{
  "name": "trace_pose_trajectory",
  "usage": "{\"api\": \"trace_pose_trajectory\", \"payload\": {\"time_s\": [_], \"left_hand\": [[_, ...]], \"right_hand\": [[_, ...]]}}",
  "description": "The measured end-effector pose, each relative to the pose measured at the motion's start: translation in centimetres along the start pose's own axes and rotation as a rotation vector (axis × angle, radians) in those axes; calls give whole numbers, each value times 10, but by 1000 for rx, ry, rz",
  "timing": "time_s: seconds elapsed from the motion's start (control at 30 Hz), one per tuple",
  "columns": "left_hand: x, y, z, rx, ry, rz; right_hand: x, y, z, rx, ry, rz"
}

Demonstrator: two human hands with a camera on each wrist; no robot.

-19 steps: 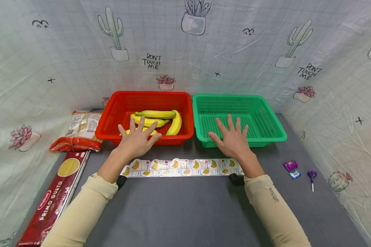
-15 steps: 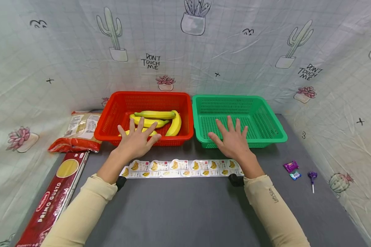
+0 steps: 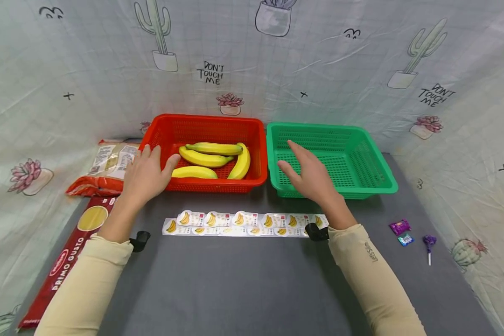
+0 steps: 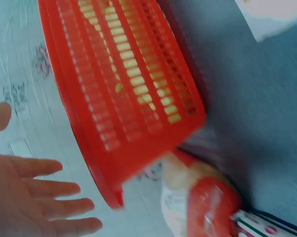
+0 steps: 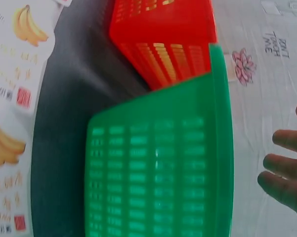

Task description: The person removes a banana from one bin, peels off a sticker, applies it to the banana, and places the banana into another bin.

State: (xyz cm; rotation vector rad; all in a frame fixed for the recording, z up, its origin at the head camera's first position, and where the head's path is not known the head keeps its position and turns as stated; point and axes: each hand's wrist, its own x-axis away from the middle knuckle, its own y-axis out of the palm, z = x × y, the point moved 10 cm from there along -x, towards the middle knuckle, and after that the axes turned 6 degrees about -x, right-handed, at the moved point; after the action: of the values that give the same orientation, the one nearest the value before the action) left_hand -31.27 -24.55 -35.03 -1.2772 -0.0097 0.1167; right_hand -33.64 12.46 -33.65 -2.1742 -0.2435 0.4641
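Observation:
A red basket (image 3: 252, 125) at the back centre-left holds several yellow bananas (image 3: 204, 159). Beside it on the right stands a green basket (image 3: 380, 168) with nothing showing inside. My left hand (image 3: 148, 173) hovers with straight, spread fingers at the red basket's front left corner; the left wrist view shows the fingers (image 4: 44, 190) beside that corner of the red basket (image 4: 123, 98). My right hand (image 3: 308, 173) is raised flat over the green basket's front left part. A strip of banana stickers (image 3: 243, 224) lies on the grey table in front of both baskets.
A bag of pasta (image 3: 105, 168) and a red Primo Gusto spaghetti box (image 3: 73, 252) lie at the left. Small wrapped candies (image 3: 401, 231) and a purple lollipop (image 3: 429, 245) lie at the right. A cactus-print cloth (image 3: 319, 70) walls the table on three sides.
My left hand moved left, from the red basket's front rim to its left corner. My right hand lifted and moved forward over the green basket. The view shifted slightly.

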Motion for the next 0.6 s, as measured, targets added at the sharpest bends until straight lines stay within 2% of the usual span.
{"api": "trace_pose_trajectory", "payload": {"time_s": [0.13, 0.27, 0.43, 0.6], "left_hand": [[3, -12, -28, 63, -65, 66], [6, -17, -56, 143, -148, 121], [10, -14, -82, 248, -234, 158], [13, -4, -100, 364, -294, 150]], "right_hand": [[-10, 9, -11, -31, -25, -7], [-23, 21, -22, -74, -48, -22], [-40, 43, -35, -138, -61, -68], [-62, 75, -53, -210, -53, -144]]}}
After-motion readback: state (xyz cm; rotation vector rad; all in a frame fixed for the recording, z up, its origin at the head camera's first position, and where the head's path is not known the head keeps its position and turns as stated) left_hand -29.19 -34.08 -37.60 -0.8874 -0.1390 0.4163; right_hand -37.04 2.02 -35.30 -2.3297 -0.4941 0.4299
